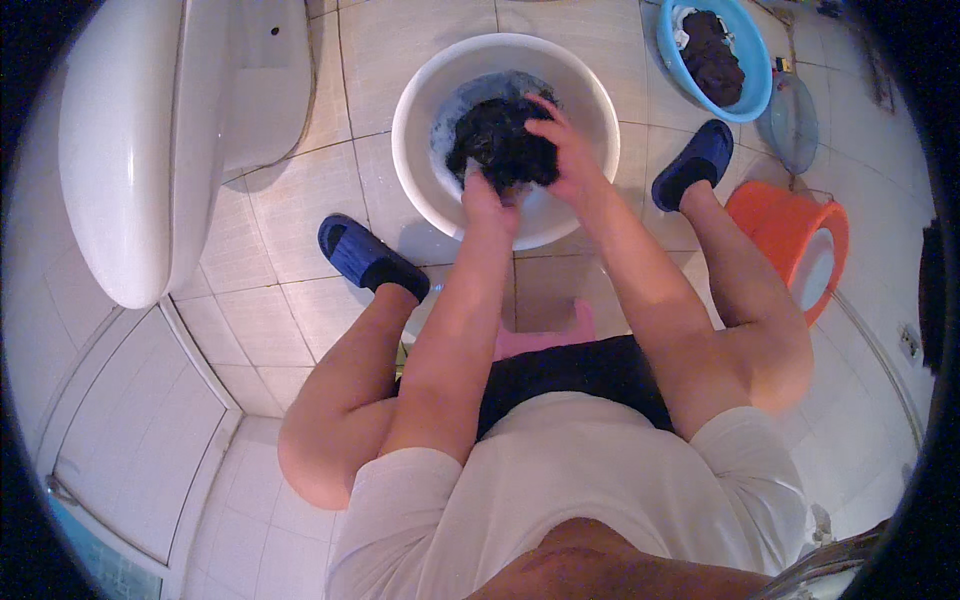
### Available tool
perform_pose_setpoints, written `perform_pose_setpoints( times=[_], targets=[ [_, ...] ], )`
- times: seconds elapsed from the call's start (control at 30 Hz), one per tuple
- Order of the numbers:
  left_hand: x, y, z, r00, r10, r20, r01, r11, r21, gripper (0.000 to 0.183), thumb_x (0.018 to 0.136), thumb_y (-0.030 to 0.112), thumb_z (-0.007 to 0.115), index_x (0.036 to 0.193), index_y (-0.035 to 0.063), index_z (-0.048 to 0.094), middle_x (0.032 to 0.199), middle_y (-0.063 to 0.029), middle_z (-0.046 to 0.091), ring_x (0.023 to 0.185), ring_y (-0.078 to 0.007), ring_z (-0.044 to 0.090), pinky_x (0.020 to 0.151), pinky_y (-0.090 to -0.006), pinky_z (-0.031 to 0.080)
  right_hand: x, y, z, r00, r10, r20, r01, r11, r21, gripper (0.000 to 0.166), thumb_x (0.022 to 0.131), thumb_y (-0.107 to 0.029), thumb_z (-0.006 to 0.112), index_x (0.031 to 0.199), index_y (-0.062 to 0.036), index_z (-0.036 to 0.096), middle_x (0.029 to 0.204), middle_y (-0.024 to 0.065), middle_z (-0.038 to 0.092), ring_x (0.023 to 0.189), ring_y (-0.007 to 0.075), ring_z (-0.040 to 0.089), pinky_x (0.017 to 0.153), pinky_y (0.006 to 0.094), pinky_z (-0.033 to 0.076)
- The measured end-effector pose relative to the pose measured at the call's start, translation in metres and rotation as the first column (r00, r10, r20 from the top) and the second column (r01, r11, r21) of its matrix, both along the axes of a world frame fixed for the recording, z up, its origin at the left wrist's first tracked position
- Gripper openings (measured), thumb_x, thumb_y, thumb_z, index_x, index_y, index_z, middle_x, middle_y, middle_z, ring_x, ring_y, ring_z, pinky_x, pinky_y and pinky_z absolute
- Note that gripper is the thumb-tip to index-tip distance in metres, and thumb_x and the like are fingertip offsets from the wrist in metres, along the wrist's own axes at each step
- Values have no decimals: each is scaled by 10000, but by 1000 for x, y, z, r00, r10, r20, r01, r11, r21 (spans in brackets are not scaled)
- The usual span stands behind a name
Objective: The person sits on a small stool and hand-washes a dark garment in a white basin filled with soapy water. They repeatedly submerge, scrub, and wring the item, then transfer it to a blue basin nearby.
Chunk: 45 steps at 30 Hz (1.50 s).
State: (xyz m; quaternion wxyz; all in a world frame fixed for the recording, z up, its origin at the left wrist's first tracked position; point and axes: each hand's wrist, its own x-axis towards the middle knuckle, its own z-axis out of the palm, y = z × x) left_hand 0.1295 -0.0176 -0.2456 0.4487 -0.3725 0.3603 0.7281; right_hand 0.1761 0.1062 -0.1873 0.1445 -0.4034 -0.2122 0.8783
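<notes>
A white plastic basin (417,180) stands on the tiled floor before me, with dark, cloudy water in its bottom. Dark wet cloth (502,135) is bunched up inside it. My left hand (487,199) grips the near side of the bundle, its fingers partly hidden by the cloth. On the bundle's right side lies my right hand (566,150), its fingers spread and curved over the cloth.
A light blue basin (759,67) with dark and white cloth is at the upper right. Below it are a translucent bluish lid or basin (793,124) and an orange bucket (780,225) on its side. A pink plastic stool (536,343) is beneath me. A white toilet (120,150) is at the left.
</notes>
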Motion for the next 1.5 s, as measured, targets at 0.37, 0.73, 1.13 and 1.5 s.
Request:
perform_pose_setpoints(
  times=[0.37,0.73,1.13,1.5],
  targets=[
    [-24,-17,18,474,-602,-642,477,789,-387,675,692,106,865,1301,69,575,1163,-75,680,1073,-230,652,990,-373,510,34,25,-28,555,578,597,-820,499,280,497,819,-361,750,1161,-5,694,1012,170,703,998,237,638,944,380,498],
    [4,0,15,-48,-997,60,177,-68,-982,1138,677,324,933,1475,-110,247,1455,-289,429,1242,-475,539,1048,-508,476,-59,-5,-60,381,-161,911,-918,-181,352,867,717,-588,820,1495,-344,522,1562,208,303,1296,544,425,1051,560,477],
    [-12,-8,-33,-416,-908,-54,387,-123,-914,565,951,394,588,1444,126,527,1335,-149,665,1153,-349,680,947,-489,554,-34,8,-31,686,179,706,-643,-305,702,352,634,-352,826,904,-155,715,1295,156,546,1218,440,508,1050,595,416],
    [-14,22,-28,-326,-932,158,368,-279,-887,638,1009,315,515,1424,-156,402,1375,-244,517,1253,-396,511,952,-523,537,-72,7,-152,283,187,941,-952,-67,300,433,811,-397,763,1176,-173,706,1273,214,637,1238,385,590,1063,530,455]
  ],
)
